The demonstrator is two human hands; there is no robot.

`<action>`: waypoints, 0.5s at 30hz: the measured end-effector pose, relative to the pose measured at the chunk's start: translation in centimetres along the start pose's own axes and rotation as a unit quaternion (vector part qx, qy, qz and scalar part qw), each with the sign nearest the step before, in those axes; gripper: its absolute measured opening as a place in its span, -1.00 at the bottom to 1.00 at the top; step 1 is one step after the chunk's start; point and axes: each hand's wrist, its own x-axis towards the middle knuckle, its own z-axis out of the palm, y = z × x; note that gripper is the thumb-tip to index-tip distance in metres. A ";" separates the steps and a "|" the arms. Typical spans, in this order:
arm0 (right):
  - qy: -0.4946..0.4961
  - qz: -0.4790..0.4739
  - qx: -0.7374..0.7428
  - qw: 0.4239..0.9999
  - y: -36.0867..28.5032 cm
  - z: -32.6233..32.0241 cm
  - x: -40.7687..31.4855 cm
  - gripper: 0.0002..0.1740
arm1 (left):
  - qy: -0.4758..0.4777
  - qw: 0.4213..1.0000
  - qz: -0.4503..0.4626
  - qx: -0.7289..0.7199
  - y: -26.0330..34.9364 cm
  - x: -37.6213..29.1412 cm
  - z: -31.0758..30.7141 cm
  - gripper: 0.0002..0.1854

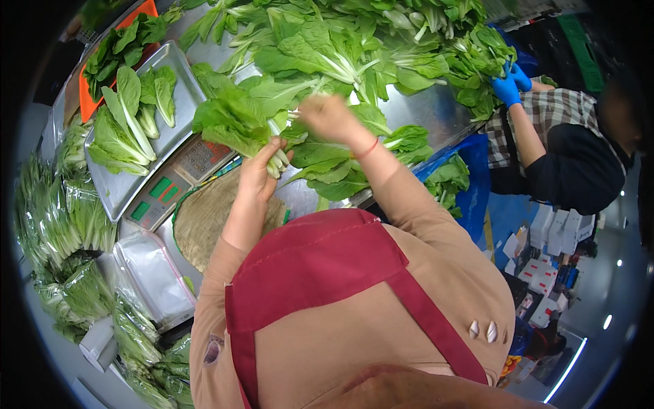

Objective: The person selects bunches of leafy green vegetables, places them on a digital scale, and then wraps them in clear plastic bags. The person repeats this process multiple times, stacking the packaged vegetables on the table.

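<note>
My left hand (260, 171) is closed round the pale stalks of a leafy green bunch (232, 122), whose leaves point up and left. Just right of it my right hand (324, 117), blurred, is above loose leafy greens (317, 56) heaped on the metal table; whether it holds anything is unclear. Several leafy heads (125, 122) lie on the metal pan (176, 66) of a weighing scale (166, 189) at the left. More loose leaves (332, 163) lie below my right hand.
Bagged greens (66, 220) and a stack of clear plastic bags (156, 271) are at the left. An orange container (89, 97) holds darker leaves. A woven sack (214, 220) lies before me. At the right, a co-worker's blue-gloved hands (508, 84) handle greens beside a blue bag (475, 179).
</note>
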 end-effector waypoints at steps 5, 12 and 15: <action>0.246 -0.018 -0.339 0.908 10.8 -4.1 3.6 -0.76 | -0.049 0.998 0.034 0.018 0.3 -1.9 0.9 -0.74; 0.163 0.237 0.296 0.911 8.7 -4.8 2.0 -0.68 | -0.116 0.988 0.104 0.010 0.5 -1.2 -0.5 -0.75; 0.105 0.227 0.475 0.844 5.0 -2.9 -0.2 -0.71 | -0.078 0.994 0.073 -0.025 0.2 -1.0 0.2 -0.65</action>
